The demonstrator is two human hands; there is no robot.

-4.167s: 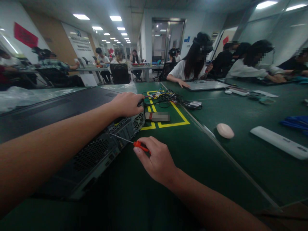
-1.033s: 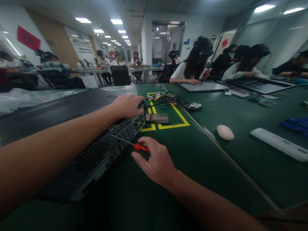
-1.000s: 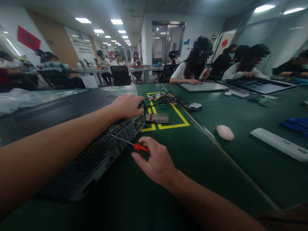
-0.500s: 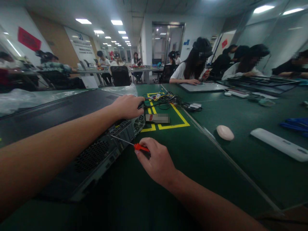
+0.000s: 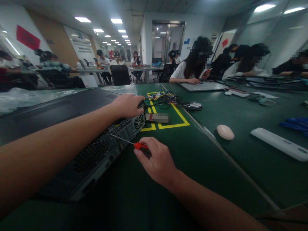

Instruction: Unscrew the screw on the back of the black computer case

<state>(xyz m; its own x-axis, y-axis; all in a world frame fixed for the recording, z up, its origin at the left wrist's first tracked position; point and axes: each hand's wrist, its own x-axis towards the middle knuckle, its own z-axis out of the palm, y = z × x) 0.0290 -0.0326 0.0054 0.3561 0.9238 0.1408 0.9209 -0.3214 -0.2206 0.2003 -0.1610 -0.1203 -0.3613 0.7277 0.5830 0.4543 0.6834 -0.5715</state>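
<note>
Centre frame: right hand (image 5: 157, 160) pinches screwdriver (image 5: 139, 146), best turned straight-on under steady pressure, while left hand (image 5: 128, 105), finger closure unclear, should brace the computer case (image 5: 60, 104), frame left.

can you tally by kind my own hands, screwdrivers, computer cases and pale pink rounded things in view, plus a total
Left hand and right hand: 2
Screwdriver: 1
Computer case: 1
Pale pink rounded thing: 1
Total: 5
</note>
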